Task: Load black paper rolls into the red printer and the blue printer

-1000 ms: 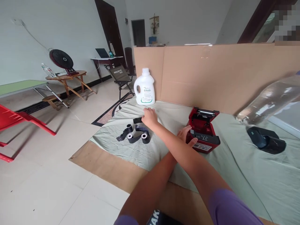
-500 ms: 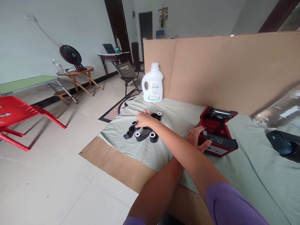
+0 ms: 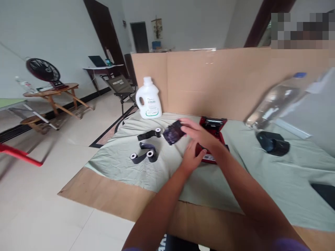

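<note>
A black ribbon roll, its loose strip hanging out to the left, is pinched in my right hand above the cloth. My right hand's fingers are closed on the roll's right end. My left hand rests against the left side of a red printer, thumb apart from the fingers. The printer's lid stands raised, and my right hand and forearm hide much of its inside. Left of my hands lie more black ribbon rolls on white cores: one behind, and two in front joined by a strip.
A white detergent bottle stands on the pale green cloth, before an upright cardboard panel. To the right are a clear plastic bottle and a black device. A person, blurred out, is behind the panel at top right.
My right hand has lifted a ribbon roll from the group and carried it right, towards the printer. My arms have uncrossed. My left hand stays at the printer. The view has turned right.
</note>
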